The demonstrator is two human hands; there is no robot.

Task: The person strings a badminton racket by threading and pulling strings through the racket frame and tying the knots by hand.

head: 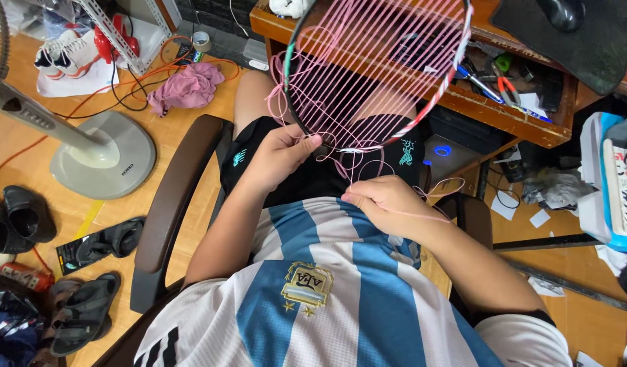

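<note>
A: So, from the left edge: what's lying around?

B: A standing fan [99, 153] on the wooden floor, black shoes and sandals [82, 316] near it, a pink cloth [187, 87] farther back. Then the chair's dark armrest [174, 197], just left of the seated person in a blue-and-white striped shirt

A: And the hands?

B: The left hand [279, 158] is closed on the lower rim of the racket frame [296, 109], thumb pressed by the grommets, steadying it over the lap. The racket's head tilts up and away toward the desk [503, 115], with pink string [374, 61] already run in long parallel lines across it. The right hand [388, 200] is narrowed to a pinch on a loose length of that pink string, just below the frame; slack loops hang between the two hands and trail off to the right

A: Which step, would you say?

B: I'd judge the main strings are being laid and the free end is being fed or pulled at the bottom of the frame. The next pull likely calls for a firm hold on the rim and clearing those slack loops so nothing kinks or tangles

A: Farther right?

B: Tools in the desk's open shelf, a glowing blue light [442, 150] below, boxes [619, 183] at the far right
</note>
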